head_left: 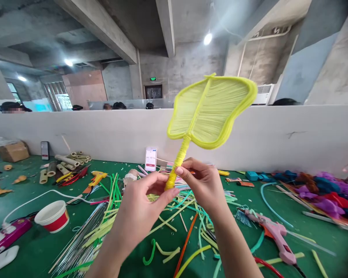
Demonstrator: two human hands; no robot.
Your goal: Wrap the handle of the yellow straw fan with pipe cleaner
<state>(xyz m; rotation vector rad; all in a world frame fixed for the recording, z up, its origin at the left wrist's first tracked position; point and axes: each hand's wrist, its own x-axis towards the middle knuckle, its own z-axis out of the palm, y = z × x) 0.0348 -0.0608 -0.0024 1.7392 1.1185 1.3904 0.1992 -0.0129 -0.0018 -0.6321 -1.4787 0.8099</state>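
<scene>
A yellow-green fan (217,112), shaped like a leaf, is held up above the table and tilts to the right. Its face is strung with fine thread inside a fuzzy pipe-cleaner rim, and a rib runs up its middle. My left hand (145,208) pinches the bottom end of the yellow wrapped handle (179,158) between thumb and fingers. Higher up on that handle, my right hand (203,185) grips with thumb and forefinger; its other fingers are curled. Beneath both hands lie scattered pipe cleaners (168,220) in green, yellow and orange.
On the right lies a pink glue gun (272,231), with colourful fuzzy bundles (327,193) behind it. A paper cup (52,216), power strip (10,239), yellow glue gun (97,179) and bamboo pieces (68,162) occupy the left. A phone (150,159) leans against the white partition (104,131).
</scene>
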